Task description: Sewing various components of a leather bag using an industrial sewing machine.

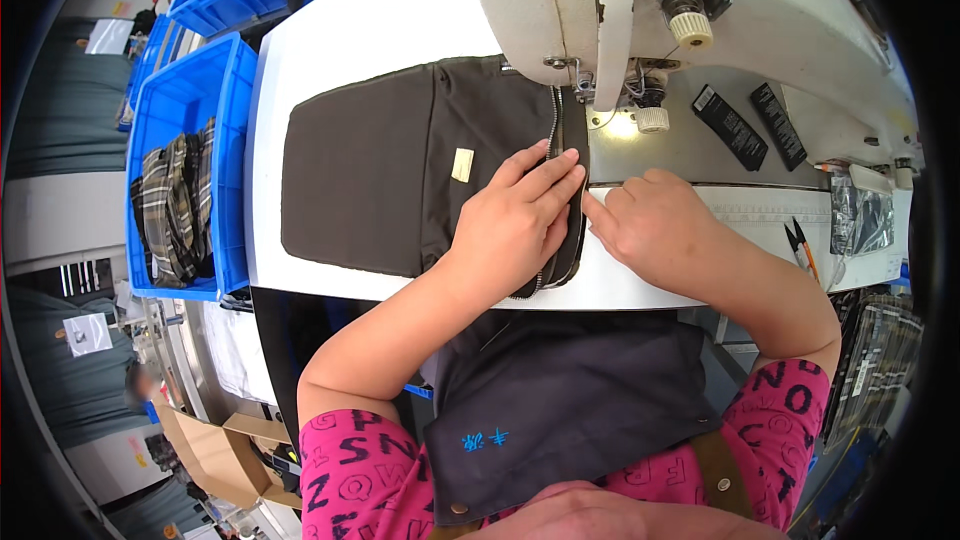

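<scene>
A dark brown fabric piece (pixel 355 185) with a small pale label (pixel 462 164) lies on the white sewing table. A metal zipper (pixel 554 115) runs along its right side, partly under the sewing machine head (pixel 545 0). My left hand (pixel 515 215) lies on the fabric over the zipper, fingers stretched flat toward the needle area, thumb lower beside the edge. My right hand (pixel 655 225) is curled just right of the piece, index fingertip touching its right edge; its thumb and anything inside the curl are hidden.
Blue bins (pixel 185 80) with plaid fabric (pixel 175 210) stand at the left. On the right are two black packets (pixel 728 126), scissors (pixel 800 245), a clear bag (pixel 860 205) and hanging plaid fabric (pixel 870 360). A cardboard box (pixel 210 450) sits lower left.
</scene>
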The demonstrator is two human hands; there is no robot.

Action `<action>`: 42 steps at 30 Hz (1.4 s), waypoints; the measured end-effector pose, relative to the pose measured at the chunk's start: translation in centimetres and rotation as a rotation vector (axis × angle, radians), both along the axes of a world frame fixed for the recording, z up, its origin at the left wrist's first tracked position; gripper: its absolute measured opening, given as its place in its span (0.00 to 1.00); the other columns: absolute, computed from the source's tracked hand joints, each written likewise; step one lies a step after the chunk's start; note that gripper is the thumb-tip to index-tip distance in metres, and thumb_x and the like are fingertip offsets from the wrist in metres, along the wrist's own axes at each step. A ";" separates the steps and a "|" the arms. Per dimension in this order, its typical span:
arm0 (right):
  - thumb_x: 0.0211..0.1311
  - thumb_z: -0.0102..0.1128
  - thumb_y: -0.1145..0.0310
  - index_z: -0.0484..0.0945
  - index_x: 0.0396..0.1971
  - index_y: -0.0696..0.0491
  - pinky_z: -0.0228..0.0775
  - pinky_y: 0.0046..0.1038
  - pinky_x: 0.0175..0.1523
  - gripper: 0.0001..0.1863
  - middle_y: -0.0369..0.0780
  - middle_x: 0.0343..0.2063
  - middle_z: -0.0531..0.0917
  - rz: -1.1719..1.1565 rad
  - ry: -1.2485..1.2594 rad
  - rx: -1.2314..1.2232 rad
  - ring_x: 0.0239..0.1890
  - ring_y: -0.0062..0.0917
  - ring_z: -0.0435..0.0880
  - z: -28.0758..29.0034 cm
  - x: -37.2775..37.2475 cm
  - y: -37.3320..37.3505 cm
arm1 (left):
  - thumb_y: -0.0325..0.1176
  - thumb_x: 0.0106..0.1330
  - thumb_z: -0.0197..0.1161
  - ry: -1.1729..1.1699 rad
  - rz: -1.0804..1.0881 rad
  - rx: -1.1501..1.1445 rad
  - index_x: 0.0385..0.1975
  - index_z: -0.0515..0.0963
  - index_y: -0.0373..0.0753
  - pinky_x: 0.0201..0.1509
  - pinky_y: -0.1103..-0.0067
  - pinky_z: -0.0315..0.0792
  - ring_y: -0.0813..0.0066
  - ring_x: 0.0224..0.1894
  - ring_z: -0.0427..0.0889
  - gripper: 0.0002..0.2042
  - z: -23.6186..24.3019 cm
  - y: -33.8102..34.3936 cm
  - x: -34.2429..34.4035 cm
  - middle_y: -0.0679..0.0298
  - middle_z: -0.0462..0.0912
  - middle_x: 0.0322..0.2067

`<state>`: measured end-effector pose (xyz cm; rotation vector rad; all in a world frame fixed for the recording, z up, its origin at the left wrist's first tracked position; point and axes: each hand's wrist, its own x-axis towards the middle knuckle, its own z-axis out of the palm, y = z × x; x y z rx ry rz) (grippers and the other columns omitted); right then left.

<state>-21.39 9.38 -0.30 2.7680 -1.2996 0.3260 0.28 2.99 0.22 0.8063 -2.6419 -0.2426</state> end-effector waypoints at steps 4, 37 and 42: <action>0.61 0.62 0.72 0.84 0.48 0.58 0.72 0.32 0.34 0.16 0.35 0.25 0.81 -0.017 -0.018 0.010 0.29 0.28 0.84 0.3 -0.4 -0.6 | 0.26 0.60 0.70 0.035 0.011 0.026 0.56 0.85 0.42 0.63 0.70 0.79 0.59 0.64 0.81 0.21 0.0 -1.1 -0.4 0.66 0.85 0.60; 0.54 0.72 0.70 0.88 0.42 0.52 0.67 0.32 0.39 0.14 0.34 0.22 0.77 0.041 -0.156 -0.002 0.29 0.28 0.78 -0.2 -0.7 -1.1 | 0.28 0.54 0.72 0.016 -0.060 -0.052 0.51 0.86 0.39 0.63 0.67 0.78 0.59 0.64 0.81 0.21 0.1 -0.9 0.2 0.66 0.86 0.57; 0.55 0.72 0.70 0.88 0.41 0.53 0.66 0.31 0.38 0.13 0.33 0.22 0.77 0.027 -0.151 -0.003 0.28 0.27 0.78 -0.1 -0.5 -0.9 | 0.27 0.54 0.73 0.037 -0.100 -0.148 0.46 0.88 0.40 0.53 0.70 0.79 0.66 0.56 0.84 0.17 0.2 -1.3 -0.3 0.67 0.88 0.51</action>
